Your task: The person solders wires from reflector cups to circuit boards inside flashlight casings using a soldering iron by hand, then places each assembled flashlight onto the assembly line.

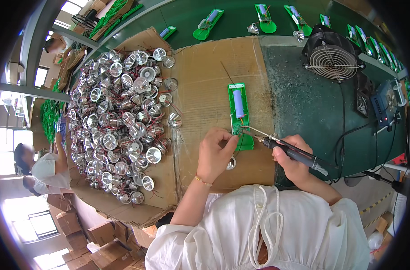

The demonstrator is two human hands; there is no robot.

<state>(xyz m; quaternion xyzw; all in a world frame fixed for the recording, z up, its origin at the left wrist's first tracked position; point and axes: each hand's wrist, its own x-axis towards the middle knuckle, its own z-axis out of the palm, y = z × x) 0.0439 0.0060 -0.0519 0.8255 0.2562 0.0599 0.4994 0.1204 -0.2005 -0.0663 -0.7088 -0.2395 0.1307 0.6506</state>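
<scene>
A green plastic housing [246,144] lies lengthwise on the cardboard in front of me, with a purple cylindrical battery [238,104] seated in it. Red wires show at the battery's near end, and a thin dark wire sticks out past the far end. My right hand [294,161] is closed around a soldering iron [299,155], whose tip reaches the housing just below the battery. At that same spot the fingertips of my left hand [215,152] are pinched together; what they hold is too small to make out. A silver reflector [231,163] lies beside my left hand, partly hidden.
Left of me, a large heap of silver reflectors [119,121] with red wires fills a cardboard tray. A black fan [333,58] and a blue soldering station [384,108] with cables stand at right. Green housings [208,24] line the far side. People sit at far left.
</scene>
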